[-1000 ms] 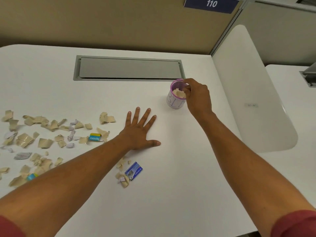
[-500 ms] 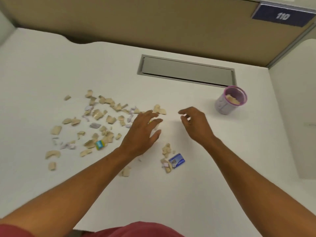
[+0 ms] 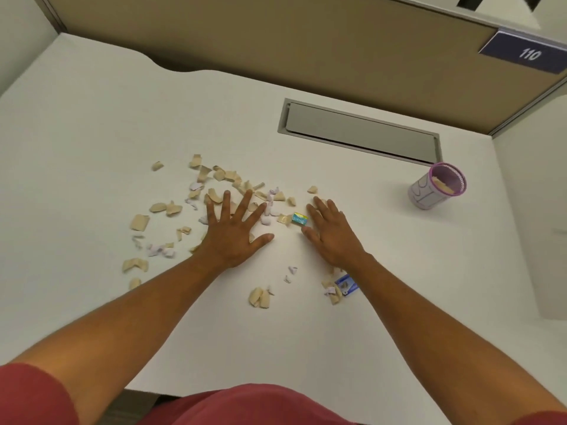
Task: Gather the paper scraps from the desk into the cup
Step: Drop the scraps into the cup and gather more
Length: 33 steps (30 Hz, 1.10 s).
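Note:
Several tan and pale purple paper scraps (image 3: 214, 185) lie scattered over the white desk (image 3: 92, 118). My left hand (image 3: 234, 231) lies flat on the scraps with fingers spread, covering some. My right hand (image 3: 329, 233) rests flat to its right, its thumb beside a small teal and yellow scrap (image 3: 299, 218). A purple-rimmed cup (image 3: 437, 190) with scraps inside stands at the far right, apart from both hands. A blue printed scrap (image 3: 346, 285) and a few tan ones lie under my right forearm. A tan pair of scraps (image 3: 260, 297) sits between my arms.
A grey recessed cable hatch (image 3: 360, 133) runs along the back of the desk. A tan partition (image 3: 276, 41) with a blue sign reading 110 (image 3: 527, 53) stands behind. A white side panel (image 3: 537, 194) bounds the right.
My right hand left the cup and came down flat near the scraps. My left hand slid onto the pile. The view swung left, so the cup now sits far right.

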Each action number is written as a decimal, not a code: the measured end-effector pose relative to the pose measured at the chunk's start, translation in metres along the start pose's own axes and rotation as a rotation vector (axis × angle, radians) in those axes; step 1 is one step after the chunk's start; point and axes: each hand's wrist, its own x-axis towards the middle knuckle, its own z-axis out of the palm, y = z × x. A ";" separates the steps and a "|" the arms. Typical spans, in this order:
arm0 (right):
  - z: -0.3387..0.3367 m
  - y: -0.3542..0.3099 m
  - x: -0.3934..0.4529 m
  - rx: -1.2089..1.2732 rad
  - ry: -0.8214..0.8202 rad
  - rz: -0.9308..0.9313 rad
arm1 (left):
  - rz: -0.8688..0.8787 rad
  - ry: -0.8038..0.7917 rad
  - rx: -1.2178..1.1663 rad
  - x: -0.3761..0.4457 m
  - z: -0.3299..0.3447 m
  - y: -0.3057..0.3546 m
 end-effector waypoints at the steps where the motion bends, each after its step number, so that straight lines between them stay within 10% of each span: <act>1: 0.004 -0.003 -0.008 0.013 0.004 0.039 | 0.019 -0.011 0.004 -0.001 0.000 0.003; 15: 0.027 -0.125 -0.035 0.160 0.370 0.079 | 0.164 0.229 -0.105 -0.021 -0.021 -0.022; 25: 0.011 -0.129 0.068 -0.032 -0.002 0.071 | 0.046 -0.030 -0.074 0.033 -0.029 -0.116; 33: 0.053 -0.159 0.022 0.048 0.143 0.027 | 0.202 0.055 -0.070 -0.015 -0.007 -0.094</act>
